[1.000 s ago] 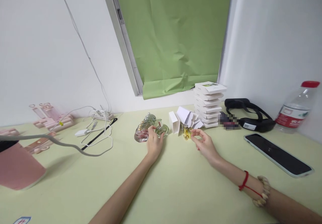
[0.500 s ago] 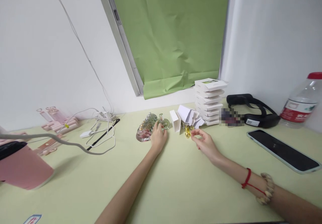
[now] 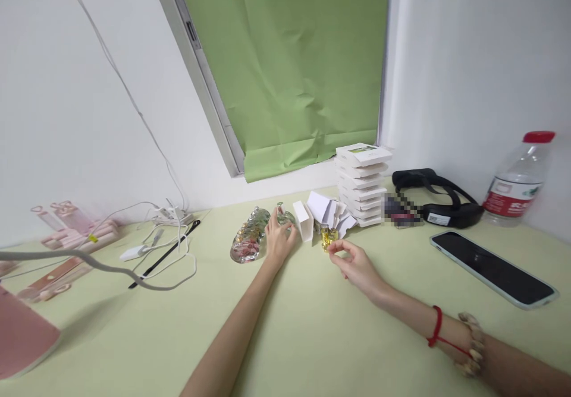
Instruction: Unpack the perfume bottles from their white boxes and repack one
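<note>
As the left hand works at the green glass bottle, here's the change: its thumb and forefinger, bunched closer half a second ago, now part fairly wide about the neck. That puts the action squarely on this bottle, sitting between the glass cluster and the upright white box; whether the fingers actually grip it, there's no telling. Over to the right hand, little altered, thumb and fingertip nearly together right beside the gold pieces, a narrow pinch, though whether anything is in it can't be made out. Now the lettering: the plastic bottle carries a red-and-white label, its characters too blurred to read. Atop the box stack there's a greenish picture, any wording too small, and the black headset's white sticker is illegible too.
</note>
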`<state>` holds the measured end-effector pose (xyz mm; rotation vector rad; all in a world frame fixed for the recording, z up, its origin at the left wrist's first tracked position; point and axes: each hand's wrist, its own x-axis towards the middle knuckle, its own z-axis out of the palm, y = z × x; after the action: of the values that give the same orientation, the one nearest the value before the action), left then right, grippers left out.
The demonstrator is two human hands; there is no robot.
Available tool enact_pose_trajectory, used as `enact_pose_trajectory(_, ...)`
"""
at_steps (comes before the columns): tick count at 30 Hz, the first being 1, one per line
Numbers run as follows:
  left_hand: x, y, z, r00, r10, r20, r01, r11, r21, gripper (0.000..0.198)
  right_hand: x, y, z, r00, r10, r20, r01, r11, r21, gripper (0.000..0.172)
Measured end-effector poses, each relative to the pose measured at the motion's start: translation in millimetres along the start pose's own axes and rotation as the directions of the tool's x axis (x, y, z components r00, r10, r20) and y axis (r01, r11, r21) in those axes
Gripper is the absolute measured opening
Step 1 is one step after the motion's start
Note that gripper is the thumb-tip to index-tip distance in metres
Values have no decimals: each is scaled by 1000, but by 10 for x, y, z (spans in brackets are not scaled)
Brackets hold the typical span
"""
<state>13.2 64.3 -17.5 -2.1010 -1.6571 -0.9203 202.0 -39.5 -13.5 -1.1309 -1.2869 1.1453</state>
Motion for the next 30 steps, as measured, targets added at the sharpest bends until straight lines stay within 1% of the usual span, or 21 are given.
enact_pose_trajectory(5, 30, -38, 69, 996, -47, 77, 52, 996, -66, 24, -22, -16, -4, 999, 28, 15, -28, 1000, -15, 22)
enact_pose_trajectory(12, 98, -48, 88, 985, -106, 133, 114, 992, -50, 26, -10, -13, -12, 1000, 23, 1, -23, 999, -38, 19)
enact_pose_trajectory(16, 139, -66, 111, 982, -146, 124, 149, 989, -16, 30, 7, 6, -8, 1000, -6, 19, 6, 999, -34, 18)
enact_pose_trajectory(20, 153, -85, 144, 982, -158, 106, 159, 987, 4, 34, 10, 10, -11, 999, 5, 41, -3, 998, -55, 18)
enact_pose_trajectory(27, 134, -119, 178, 970, -225, 92, 224, 974, 21, 36, 36, 15, -26, 1000, -8, 24, 10, 997, -77, 17)
enact_pose_trajectory(30, 121, -120, 168, 965, -238, 108, 234, 971, 45, 38, 52, 29, -19, 999, -24, 29, 27, 997, -75, 17)
